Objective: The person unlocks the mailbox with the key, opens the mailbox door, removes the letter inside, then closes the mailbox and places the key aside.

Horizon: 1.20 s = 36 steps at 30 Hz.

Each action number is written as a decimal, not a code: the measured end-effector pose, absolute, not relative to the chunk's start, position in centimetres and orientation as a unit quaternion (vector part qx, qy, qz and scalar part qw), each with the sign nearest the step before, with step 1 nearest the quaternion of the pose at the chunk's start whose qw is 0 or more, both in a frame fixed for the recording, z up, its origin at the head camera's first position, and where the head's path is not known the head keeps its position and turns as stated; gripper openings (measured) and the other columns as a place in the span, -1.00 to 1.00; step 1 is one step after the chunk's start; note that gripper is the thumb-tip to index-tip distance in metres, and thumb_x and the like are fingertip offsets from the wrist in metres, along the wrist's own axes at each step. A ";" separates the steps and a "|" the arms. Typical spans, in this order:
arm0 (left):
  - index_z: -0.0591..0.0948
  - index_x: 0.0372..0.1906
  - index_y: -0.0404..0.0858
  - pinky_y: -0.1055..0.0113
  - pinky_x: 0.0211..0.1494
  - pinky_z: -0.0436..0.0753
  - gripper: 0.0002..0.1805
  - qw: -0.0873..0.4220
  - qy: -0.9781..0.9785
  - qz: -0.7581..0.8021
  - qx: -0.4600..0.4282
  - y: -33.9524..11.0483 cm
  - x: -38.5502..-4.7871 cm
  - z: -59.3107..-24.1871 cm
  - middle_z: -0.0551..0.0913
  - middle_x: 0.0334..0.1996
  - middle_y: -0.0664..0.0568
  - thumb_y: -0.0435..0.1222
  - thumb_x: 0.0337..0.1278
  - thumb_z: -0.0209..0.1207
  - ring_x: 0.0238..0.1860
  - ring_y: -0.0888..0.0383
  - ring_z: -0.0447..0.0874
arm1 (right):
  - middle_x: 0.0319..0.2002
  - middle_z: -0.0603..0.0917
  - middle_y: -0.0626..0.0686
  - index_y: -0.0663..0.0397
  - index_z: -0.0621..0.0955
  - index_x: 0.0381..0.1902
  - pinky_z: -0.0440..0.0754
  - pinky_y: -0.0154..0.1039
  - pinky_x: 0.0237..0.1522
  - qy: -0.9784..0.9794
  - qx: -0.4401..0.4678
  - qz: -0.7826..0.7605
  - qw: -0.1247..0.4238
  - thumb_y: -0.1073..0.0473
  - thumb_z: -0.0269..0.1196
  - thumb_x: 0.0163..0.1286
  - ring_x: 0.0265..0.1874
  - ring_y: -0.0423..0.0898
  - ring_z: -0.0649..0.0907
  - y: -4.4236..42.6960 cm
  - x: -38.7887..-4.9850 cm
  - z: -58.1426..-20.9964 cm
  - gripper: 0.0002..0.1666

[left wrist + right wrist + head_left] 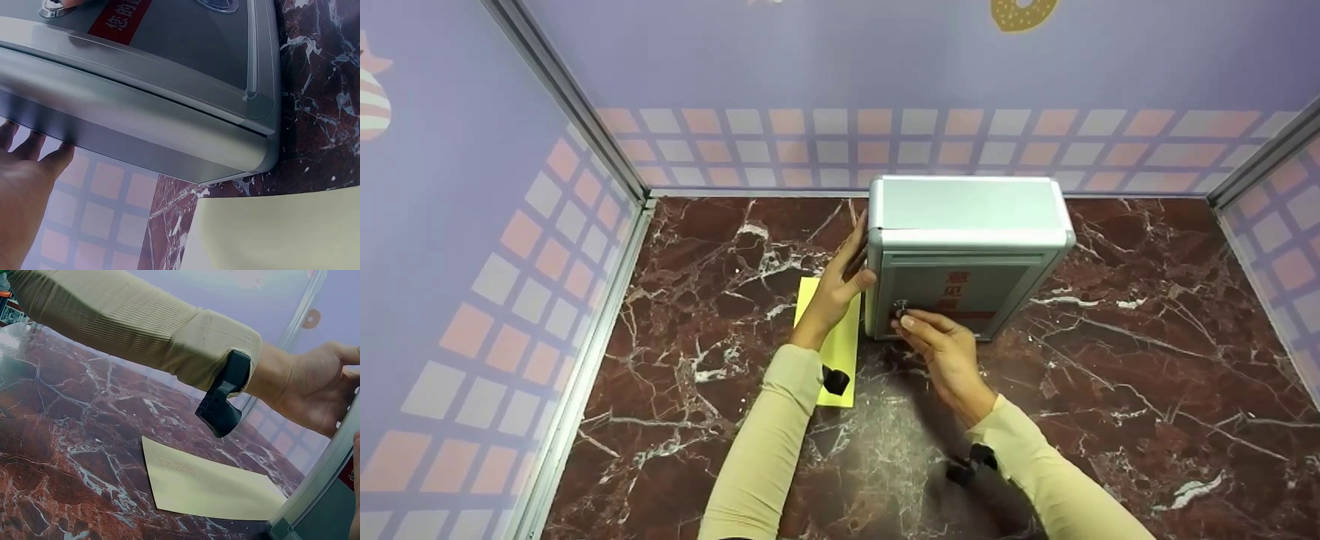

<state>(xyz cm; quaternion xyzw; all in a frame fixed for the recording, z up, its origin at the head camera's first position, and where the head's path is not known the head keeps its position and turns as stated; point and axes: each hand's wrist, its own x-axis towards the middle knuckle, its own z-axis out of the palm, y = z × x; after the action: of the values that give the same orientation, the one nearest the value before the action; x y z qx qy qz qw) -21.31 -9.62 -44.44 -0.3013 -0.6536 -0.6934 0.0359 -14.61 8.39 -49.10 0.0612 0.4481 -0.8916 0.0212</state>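
A silver-grey metal box [971, 206] stands upright on the marbled surface, red lettering on its front panel. My left hand [837, 291] rests against its left side, fingers extended along it and thumb near the front edge. In the left wrist view, the fingertips [63, 154] touch that side. My right hand [949, 352] is at the round metal lock [55, 8] on the front, thumb and forefinger pinching what looks like a small key [901, 306]; the fingers largely cover it. A flat yellow paper [840, 352], perhaps an envelope, lies beneath my left wrist.
A patterned back wall [810, 67] rises close behind the box, with a side wall [472, 247] on the left and another on the right. Brown marbled surface [1140, 352] extends right of the box. A black camera mount [225, 394] sits on the left wrist.
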 end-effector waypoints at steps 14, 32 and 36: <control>-0.11 0.50 -0.48 -0.02 0.47 0.06 0.21 0.039 -0.646 -0.697 -0.308 -9.6 -21.5 -44.5 -0.05 0.49 -0.37 0.30 0.08 0.09 0.47 -0.12 0.04 | -0.28 0.73 0.28 0.37 0.72 -0.29 0.62 -0.05 0.02 0.446 0.075 -0.892 0.011 0.57 0.30 0.21 -0.25 0.11 0.75 8.1 -14.9 -49.1 -0.86; -0.10 0.50 -0.49 -0.09 0.46 0.05 0.19 0.043 -0.644 -0.696 -0.314 -9.7 -21.5 -44.6 -0.08 0.50 -0.35 0.29 0.11 0.09 0.47 -0.19 0.01 | -0.34 0.74 0.24 0.52 0.66 -0.15 0.68 -0.12 -0.10 0.504 0.090 -0.858 -0.034 0.51 0.39 0.17 -0.31 0.05 0.76 7.4 -14.4 -48.8 -0.74; -0.09 0.51 -0.47 -0.10 0.46 0.03 0.18 0.041 -0.645 -0.695 -0.313 -9.7 -21.5 -44.6 -0.07 0.50 -0.35 0.28 0.11 0.09 0.48 -0.14 0.01 | -0.34 0.74 0.23 0.49 0.67 -0.15 0.69 -0.11 -0.13 0.529 0.100 -0.842 -0.044 0.46 0.44 0.14 -0.32 0.04 0.75 7.3 -14.3 -48.6 -0.70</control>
<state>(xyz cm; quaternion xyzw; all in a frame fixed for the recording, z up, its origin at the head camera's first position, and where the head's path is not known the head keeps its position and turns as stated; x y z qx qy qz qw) -21.49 -9.68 -44.58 -0.3134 -0.6453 -0.6955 0.0411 -14.31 7.31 -48.59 0.0996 0.5290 -0.8417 -0.0435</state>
